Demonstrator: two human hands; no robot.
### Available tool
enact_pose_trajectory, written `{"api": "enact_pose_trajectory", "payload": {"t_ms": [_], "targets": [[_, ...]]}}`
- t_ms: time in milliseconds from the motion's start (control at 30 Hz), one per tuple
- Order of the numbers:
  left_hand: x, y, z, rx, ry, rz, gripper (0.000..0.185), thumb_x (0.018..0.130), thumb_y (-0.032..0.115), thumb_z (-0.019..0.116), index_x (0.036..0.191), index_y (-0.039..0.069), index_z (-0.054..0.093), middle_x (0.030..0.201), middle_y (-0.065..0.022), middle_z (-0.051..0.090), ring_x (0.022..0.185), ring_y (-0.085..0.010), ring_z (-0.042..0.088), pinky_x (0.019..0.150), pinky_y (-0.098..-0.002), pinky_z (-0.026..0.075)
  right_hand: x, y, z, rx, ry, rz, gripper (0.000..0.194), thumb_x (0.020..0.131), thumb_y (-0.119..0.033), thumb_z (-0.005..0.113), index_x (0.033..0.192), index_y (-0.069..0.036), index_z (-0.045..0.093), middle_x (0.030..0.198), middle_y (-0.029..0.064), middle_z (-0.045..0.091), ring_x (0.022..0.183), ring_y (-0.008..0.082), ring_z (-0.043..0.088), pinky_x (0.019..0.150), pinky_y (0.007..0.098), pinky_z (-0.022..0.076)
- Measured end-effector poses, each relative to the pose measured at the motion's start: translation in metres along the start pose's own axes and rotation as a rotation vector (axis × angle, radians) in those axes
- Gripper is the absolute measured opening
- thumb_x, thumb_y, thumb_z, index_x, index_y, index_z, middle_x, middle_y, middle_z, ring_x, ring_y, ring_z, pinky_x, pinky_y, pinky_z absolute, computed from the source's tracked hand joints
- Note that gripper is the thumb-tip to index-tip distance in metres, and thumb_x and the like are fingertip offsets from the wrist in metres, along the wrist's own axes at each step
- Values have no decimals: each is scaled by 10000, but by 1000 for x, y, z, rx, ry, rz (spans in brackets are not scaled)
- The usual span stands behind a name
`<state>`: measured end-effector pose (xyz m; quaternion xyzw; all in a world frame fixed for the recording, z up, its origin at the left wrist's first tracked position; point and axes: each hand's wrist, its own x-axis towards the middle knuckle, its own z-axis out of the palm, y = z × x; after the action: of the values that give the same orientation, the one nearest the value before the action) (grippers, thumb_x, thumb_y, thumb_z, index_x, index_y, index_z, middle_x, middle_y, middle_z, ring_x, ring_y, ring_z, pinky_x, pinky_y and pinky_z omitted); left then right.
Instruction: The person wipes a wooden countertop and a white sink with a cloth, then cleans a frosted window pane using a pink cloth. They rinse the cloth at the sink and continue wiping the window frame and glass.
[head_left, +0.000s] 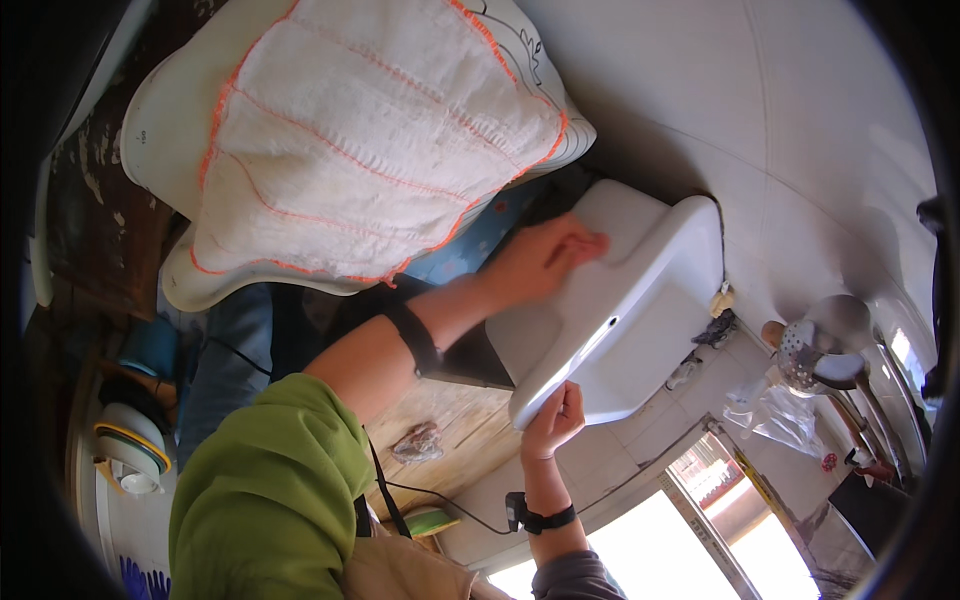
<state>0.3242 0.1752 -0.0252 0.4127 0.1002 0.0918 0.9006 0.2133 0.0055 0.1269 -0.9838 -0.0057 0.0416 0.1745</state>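
A white tub-like container (645, 375) with a broad rim and a small hole in that rim stands tilted before me. My right hand (553, 424) is closed around the near end of the rim. My left hand (536, 259), on the arm with the green sleeve, is over the container's pale upper-left surface, fingers curled and blurred. Whether it holds anything cannot be made out. Both wrists wear black straps. Close above my left hand is a white cloth (360, 142) with orange stitched edges, draped over a pale, curved-edged object (161, 146).
Metal ladles and a perforated skimmer (799, 356) are at the right, near a clear plastic bag (780, 424). A crumpled wad (418, 442) lies on a wooden surface (472, 420). Bowls (135, 439) are stacked at left. A bright window (652, 547) is at the bottom.
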Motion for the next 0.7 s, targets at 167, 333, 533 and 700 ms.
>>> {"api": "enact_pose_trajectory", "payload": {"t_ms": [167, 333, 533, 700], "targets": [[-4, -41, -44, 439, 71, -272, 178, 1012, 52, 609, 1190, 57, 603, 1100, -45, 779, 996, -210, 756, 865, -370, 566, 2, 1, 0, -21, 9, -48, 205, 1014, -113, 559, 887, 10, 664, 761, 105, 628, 630, 209, 556, 576, 335, 443], [38, -33, -5, -203, 395, -184, 285, 973, 72, 668, 1249, 13, 625, 1279, -99, 723, 1140, -222, 689, 934, -362, 546, 2, -1, 0, -14, 16, -36, 200, 1011, -107, 564, 886, 8, 670, 756, 101, 628, 626, 211, 563, 571, 334, 442], [51, -26, 14, 75, 58, 156, 335, 997, 50, 633, 1326, 20, 685, 1334, -74, 720, 1176, -180, 678, 1013, -303, 515, 0, -2, -1, -14, 19, -20, 197, 1010, -85, 561, 876, 3, 675, 744, 103, 627, 613, 208, 568, 561, 322, 442], [27, -66, -43, 183, 81, -430, 236, 983, 3, 625, 1184, 3, 748, 1052, -26, 767, 1012, -140, 714, 924, -274, 551, 1, -2, 1, -25, 41, -26, 200, 1008, -81, 557, 874, 9, 675, 748, 106, 632, 608, 210, 568, 563, 325, 446]]}}
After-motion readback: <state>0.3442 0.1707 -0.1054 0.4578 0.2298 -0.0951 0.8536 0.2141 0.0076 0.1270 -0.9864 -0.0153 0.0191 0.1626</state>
